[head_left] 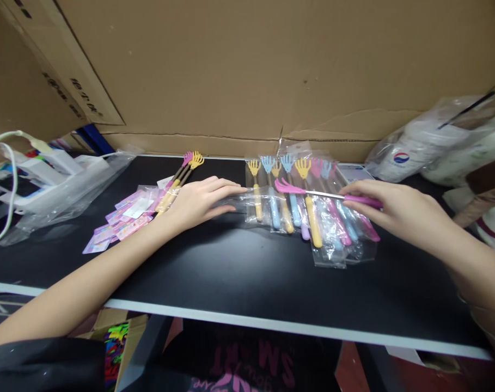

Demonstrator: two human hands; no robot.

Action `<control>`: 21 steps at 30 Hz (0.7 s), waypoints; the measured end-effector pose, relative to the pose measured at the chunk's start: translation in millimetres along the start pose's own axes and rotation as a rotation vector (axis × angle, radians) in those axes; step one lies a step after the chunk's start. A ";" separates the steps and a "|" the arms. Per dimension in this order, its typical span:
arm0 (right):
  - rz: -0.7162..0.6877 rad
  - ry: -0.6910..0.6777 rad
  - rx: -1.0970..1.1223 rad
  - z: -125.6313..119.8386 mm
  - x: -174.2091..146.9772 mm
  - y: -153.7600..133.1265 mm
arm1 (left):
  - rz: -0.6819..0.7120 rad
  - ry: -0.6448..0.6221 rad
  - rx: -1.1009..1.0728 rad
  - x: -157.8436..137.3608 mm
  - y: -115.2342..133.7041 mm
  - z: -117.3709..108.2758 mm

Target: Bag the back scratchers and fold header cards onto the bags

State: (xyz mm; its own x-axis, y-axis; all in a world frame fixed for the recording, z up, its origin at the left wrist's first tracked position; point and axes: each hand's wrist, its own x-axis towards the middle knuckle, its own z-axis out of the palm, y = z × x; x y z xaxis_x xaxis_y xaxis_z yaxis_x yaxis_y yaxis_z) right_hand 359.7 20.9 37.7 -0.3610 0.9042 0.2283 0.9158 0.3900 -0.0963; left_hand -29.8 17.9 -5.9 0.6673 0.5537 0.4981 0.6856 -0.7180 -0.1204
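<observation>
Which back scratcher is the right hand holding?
The pink back scratcher held crosswise in the right hand; the others lie on the black table.

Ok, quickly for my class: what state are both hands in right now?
Left hand: fingers extended at a clear bag; grip cannot be told.
Right hand: closed, holding a pink scratcher.

Larger scratcher group (pixel 313 223): lay bagged on the table (pixel 231 277), right of the cards (pixel 127 228).
Cardboard (pixel 272 71): stood behind the table.
Cup (pixel 408 155): rested farther right.
Power strip (pixel 55 182): lay left of the cards.
</observation>
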 end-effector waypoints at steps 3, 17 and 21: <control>-0.045 -0.033 0.003 3.8 -3.6 -5.9 | -0.005 -0.004 0.003 0.2 0.0 0.6; -0.174 -0.025 0.127 8.6 -6.1 -17.1 | 0.001 -0.058 -0.012 -0.1 2.3 2.1; -0.191 0.003 0.099 13.7 -6.8 -23.1 | 0.009 -0.086 -0.031 -0.4 3.3 3.8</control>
State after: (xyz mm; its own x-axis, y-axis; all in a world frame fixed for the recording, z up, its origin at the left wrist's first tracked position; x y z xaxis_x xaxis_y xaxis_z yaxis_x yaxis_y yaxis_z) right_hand 338.7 8.1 25.0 -0.5256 0.8118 0.2545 0.8090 0.5695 -0.1457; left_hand -26.7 17.0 -9.8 0.6970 0.5803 0.4212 0.6709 -0.7352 -0.0972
